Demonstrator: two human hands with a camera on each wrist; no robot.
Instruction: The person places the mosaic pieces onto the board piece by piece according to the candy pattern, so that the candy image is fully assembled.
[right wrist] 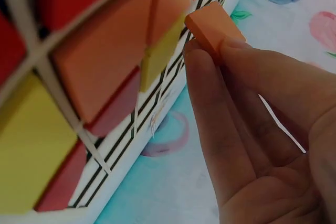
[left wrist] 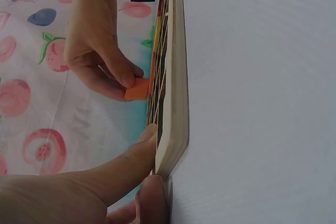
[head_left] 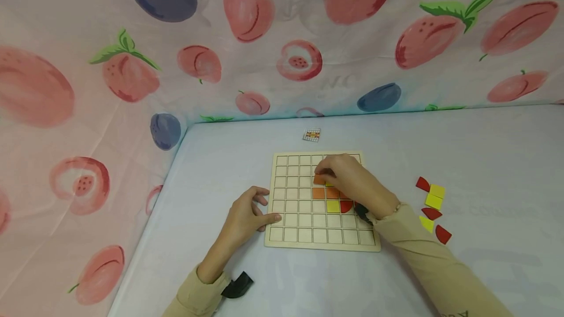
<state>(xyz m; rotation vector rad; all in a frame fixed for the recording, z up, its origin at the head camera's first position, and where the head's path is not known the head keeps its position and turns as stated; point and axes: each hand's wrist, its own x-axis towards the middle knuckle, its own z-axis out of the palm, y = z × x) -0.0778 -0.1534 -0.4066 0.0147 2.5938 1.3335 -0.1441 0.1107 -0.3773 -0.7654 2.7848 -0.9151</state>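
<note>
Card [head_left: 312, 135] beyond board [head_left: 305, 235]; 6 loose pieces [head_left: 437, 191] at right.

- Fruit-printed cloth [head_left: 299, 28], beyond the grip and to its left
- 3 blue printed fruits [head_left: 379, 97], 2 left of the grip
- White tabletop [head_left: 502, 170], below the grip

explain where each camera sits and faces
Head: worn on the head, facing forward and down at the grid board; left hand, right hand, sleeves show.
Left wrist: worn there, facing the board edge-on; left hand near, right hand beyond.
Right wrist: worn there, facing the pinched orange piece; only the right hand shows.
Both wrist views share the orange piece and board.
</note>
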